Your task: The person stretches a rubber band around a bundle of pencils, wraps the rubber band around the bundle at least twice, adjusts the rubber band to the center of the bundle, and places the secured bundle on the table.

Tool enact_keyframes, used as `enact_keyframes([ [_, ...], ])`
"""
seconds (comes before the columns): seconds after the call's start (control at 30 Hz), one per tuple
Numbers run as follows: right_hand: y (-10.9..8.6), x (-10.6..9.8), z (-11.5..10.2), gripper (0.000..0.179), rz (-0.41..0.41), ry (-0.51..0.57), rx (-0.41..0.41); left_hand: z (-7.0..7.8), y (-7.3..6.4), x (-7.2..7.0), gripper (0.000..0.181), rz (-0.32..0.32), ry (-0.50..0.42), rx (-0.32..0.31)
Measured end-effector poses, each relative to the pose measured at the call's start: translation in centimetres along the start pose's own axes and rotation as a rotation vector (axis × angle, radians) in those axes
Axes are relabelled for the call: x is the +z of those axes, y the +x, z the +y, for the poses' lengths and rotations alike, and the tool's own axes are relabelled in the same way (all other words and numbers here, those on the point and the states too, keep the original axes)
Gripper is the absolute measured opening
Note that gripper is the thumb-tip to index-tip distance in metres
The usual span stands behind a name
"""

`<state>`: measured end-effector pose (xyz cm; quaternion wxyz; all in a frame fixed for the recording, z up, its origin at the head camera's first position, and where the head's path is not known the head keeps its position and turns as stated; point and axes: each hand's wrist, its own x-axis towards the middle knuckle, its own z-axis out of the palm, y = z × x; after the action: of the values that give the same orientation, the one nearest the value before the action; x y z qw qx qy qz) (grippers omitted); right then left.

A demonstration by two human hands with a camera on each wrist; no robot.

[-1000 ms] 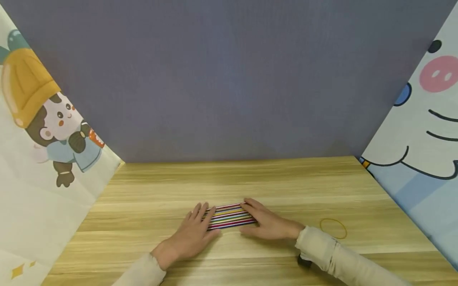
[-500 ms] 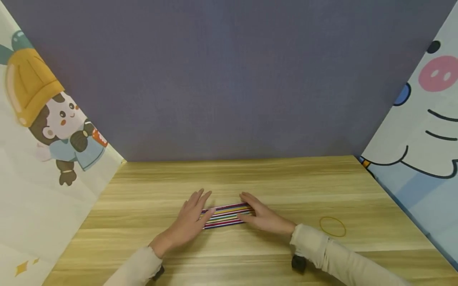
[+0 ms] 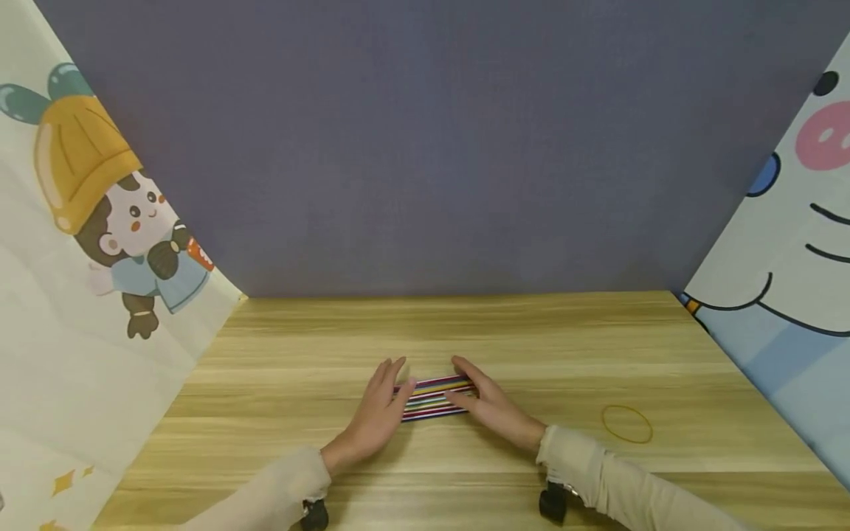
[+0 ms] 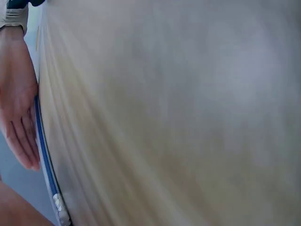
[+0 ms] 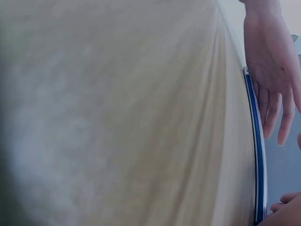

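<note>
Several striped pencils (image 3: 434, 398) lie side by side in a flat row on the wooden table. My left hand (image 3: 372, 422) is at their left ends, its fingers extended and its thumb over the row. At the right ends, my right hand (image 3: 501, 414) has straight fingers, with its thumb above the pencils. Both palms face inward. From the left wrist, a blue pencil (image 4: 43, 136) shows edge-on with its ferrule end toward my left hand. The right wrist view also catches a blue pencil (image 5: 257, 136). Parts of the pencils' ends are hidden behind my hands.
A yellow rubber band (image 3: 627, 424) lies on the wooden table (image 3: 425, 332), right of my right hand. A grey panel (image 3: 425, 147) rises behind the table. Cartoon-printed sheets flank it on the left (image 3: 80, 383) and right (image 3: 744, 310).
My left fingers, spread over the pencils' left ends before, are now turned upright beside them. My right thumb has shifted from the near edge to above the row. The view has shifted slightly.
</note>
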<state>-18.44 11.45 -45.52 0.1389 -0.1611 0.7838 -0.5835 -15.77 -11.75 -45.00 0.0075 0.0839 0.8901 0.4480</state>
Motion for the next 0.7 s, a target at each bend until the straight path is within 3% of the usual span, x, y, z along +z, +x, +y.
enact_keyframes([
  [0.17, 0.1, -0.1, -0.1, 0.064, 0.051, 0.037, 0.023, -0.1, 0.0, -0.3, 0.058, 0.061, -0.184, -0.048],
  [0.4, 0.9, -0.4, -0.3, 0.055, 0.175, 0.22, 0.078, -0.9, -0.1, -1.5, 0.055, 0.209, -0.45, -0.134],
  [0.57, 0.9, -0.3, -0.4, 0.058, 0.195, 0.24, 0.102, -0.6, 0.1, -0.8, 0.054, 0.195, -0.485, -0.117],
  [0.7, 0.8, -0.3, -0.4, 0.058, 0.176, 0.221, 0.104, -0.2, 0.2, -0.5, 0.053, 0.218, -0.534, -0.101],
])
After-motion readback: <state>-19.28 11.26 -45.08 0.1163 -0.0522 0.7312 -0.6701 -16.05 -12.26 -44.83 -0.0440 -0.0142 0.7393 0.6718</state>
